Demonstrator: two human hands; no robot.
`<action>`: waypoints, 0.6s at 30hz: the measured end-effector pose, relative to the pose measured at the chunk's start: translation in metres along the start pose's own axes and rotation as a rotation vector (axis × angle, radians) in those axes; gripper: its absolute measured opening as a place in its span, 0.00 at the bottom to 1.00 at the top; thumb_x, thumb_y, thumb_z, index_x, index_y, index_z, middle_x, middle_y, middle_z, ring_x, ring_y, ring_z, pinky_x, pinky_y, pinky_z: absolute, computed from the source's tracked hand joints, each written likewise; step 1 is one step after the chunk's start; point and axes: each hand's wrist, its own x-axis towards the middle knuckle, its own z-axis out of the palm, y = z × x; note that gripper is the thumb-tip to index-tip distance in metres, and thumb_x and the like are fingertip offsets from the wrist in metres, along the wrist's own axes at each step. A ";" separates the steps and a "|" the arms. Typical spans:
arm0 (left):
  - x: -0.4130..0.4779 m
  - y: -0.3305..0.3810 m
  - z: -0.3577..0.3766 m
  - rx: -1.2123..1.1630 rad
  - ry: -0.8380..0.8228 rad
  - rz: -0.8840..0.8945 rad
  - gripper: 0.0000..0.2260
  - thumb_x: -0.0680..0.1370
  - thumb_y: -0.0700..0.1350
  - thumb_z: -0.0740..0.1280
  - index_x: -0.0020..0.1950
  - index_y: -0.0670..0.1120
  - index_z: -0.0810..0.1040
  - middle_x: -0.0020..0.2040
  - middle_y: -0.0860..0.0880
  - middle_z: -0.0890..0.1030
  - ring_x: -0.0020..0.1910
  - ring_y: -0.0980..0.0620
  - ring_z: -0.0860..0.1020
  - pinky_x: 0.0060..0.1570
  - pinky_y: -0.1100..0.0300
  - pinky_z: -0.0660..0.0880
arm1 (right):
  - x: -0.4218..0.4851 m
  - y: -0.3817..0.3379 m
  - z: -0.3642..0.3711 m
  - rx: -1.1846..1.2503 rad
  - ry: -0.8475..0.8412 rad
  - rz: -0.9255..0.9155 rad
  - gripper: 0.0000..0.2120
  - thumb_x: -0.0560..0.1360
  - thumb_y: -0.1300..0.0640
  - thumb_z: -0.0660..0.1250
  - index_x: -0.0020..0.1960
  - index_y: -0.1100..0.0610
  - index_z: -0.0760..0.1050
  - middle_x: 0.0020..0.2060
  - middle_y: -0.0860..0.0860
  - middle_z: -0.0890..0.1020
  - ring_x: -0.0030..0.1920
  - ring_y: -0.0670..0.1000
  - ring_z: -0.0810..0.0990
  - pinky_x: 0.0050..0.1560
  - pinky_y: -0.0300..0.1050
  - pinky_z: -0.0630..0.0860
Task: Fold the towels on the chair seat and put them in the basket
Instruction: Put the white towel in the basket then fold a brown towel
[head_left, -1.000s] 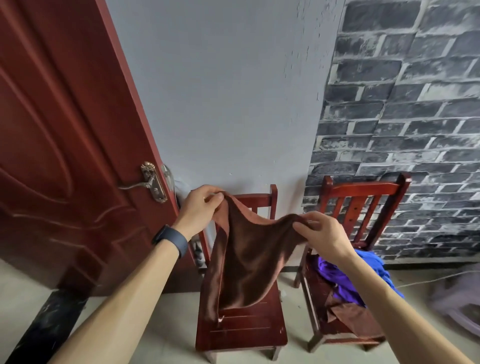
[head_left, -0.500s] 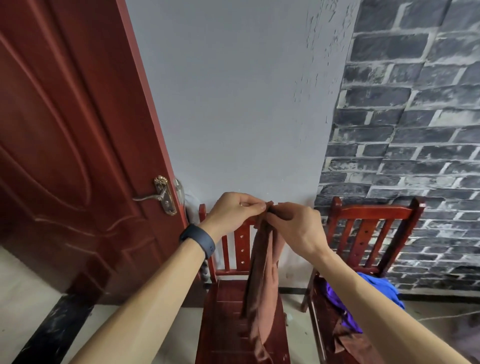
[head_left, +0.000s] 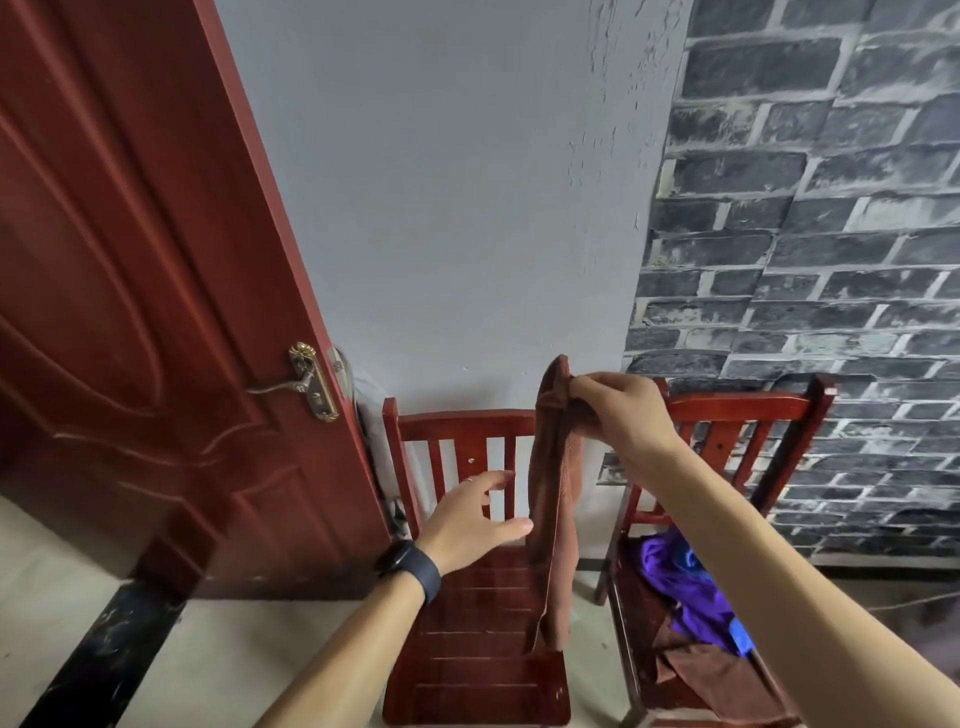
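right hand (head_left: 618, 410) is raised in front of the chair backs, pinching the top edge of the brown towel (head_left: 553, 519). the towel hangs from it as a long narrow strip, apparently doubled lengthwise, with its lower end down over the seat of the left chair (head_left: 467, 670); whether that end touches the slats i cannot tell. left hand (head_left: 467, 525), with a dark band (head_left: 410, 569) on the wrist, holds nothing: its fingers (head_left: 493, 480) are spread and relaxed, and the thumb tip is just beside or barely touching the hanging edge about halfway down. judging from this, one fold of this towel is in and the next is not yet made; the free hand looks placed to catch the strip so it can be halved again. on the seat of the right chair (head_left: 727, 410) lies a crumpled purple and blue cloth (head_left: 680, 577), with another brown cloth (head_left: 711, 675) beside it nearer the camera. both are unfolded, so those look left to do. the basket is not in view and no finished towel shows anywhere, so the task seems early. a red door (head_left: 130, 312) stands at the left, a grey wall (head_left: 441, 208) behind, and a brick-pattern wall (head_left: 805, 260) at the right.
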 end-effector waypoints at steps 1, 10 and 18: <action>0.003 0.004 0.006 0.022 0.005 0.018 0.31 0.73 0.62 0.69 0.74 0.55 0.67 0.72 0.56 0.71 0.68 0.53 0.71 0.65 0.56 0.71 | 0.001 -0.004 -0.003 0.044 -0.011 0.018 0.06 0.73 0.62 0.70 0.43 0.65 0.84 0.41 0.61 0.86 0.45 0.62 0.86 0.53 0.56 0.83; 0.025 0.037 0.022 0.042 0.156 0.083 0.15 0.76 0.58 0.67 0.34 0.52 0.72 0.30 0.56 0.76 0.33 0.58 0.75 0.34 0.61 0.69 | 0.016 0.005 -0.031 0.316 -0.028 0.080 0.08 0.77 0.59 0.70 0.54 0.60 0.81 0.47 0.56 0.85 0.46 0.54 0.85 0.48 0.45 0.81; 0.040 0.048 0.017 -0.661 0.145 -0.129 0.08 0.75 0.51 0.73 0.49 0.49 0.83 0.46 0.47 0.86 0.40 0.49 0.85 0.36 0.60 0.79 | -0.043 0.121 -0.040 -0.427 -0.146 0.074 0.18 0.69 0.38 0.74 0.53 0.47 0.80 0.45 0.43 0.86 0.44 0.41 0.85 0.47 0.42 0.83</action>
